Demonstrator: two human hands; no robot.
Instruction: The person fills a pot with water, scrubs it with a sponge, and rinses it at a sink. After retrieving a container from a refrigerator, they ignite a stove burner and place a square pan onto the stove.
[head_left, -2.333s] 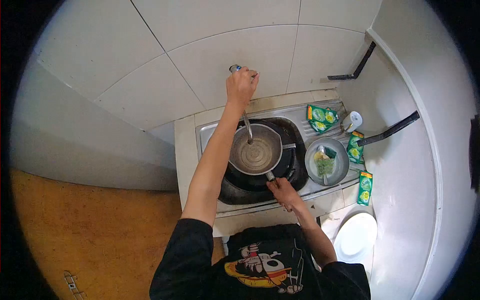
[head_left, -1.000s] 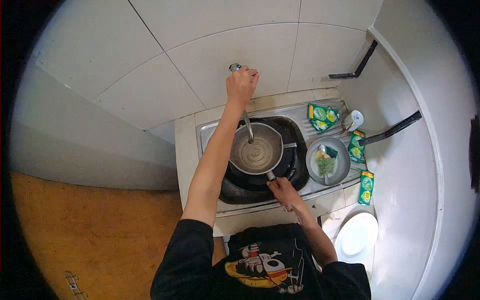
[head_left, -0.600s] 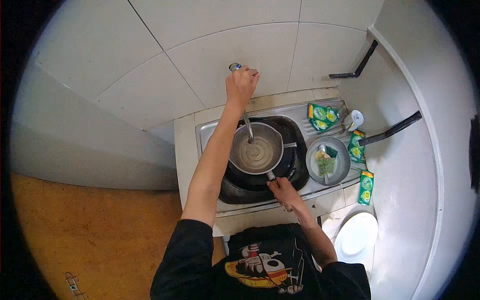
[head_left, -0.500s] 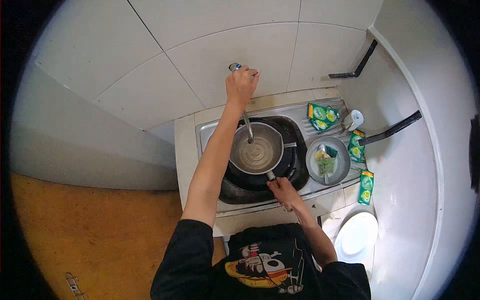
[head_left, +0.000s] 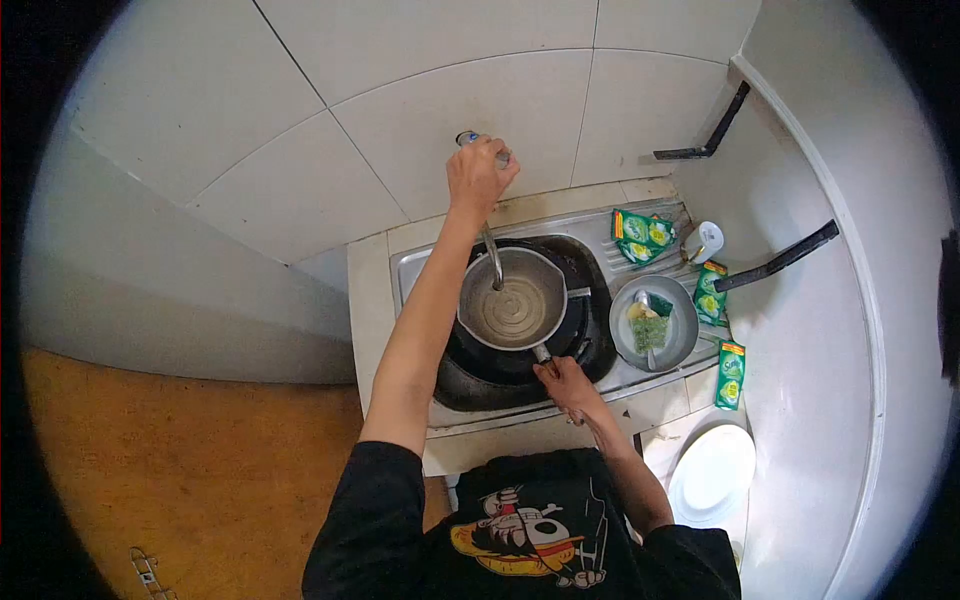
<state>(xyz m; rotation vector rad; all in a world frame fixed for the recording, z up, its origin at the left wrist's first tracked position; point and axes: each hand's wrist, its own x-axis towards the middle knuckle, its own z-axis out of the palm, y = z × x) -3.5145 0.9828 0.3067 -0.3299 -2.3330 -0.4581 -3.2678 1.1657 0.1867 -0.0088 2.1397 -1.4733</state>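
Observation:
My left hand (head_left: 479, 178) is closed around the handle of a wall tap (head_left: 492, 258). The spout curves down over a grey metal saucepan (head_left: 551, 275), whose inside shows ripple rings in what looks like water. My right hand (head_left: 569, 385) grips the saucepan's handle from the front edge of the sink. Below the saucepan, a large black pan (head_left: 585, 335) lies in the sink basin (head_left: 470, 402).
On the drainboard right of the basin sits a grey bowl (head_left: 686, 340) holding a green-and-yellow sponge (head_left: 650, 331). Green packets (head_left: 642, 235) and a glass jar (head_left: 703, 241) stand around it. White plates (head_left: 713, 474) lie lower right. Black brackets (head_left: 781, 257) jut from the right wall.
My left hand has turned slightly at the tap, its fingers now more curled and a bit lower. My right hand and the saucepan stay in place.

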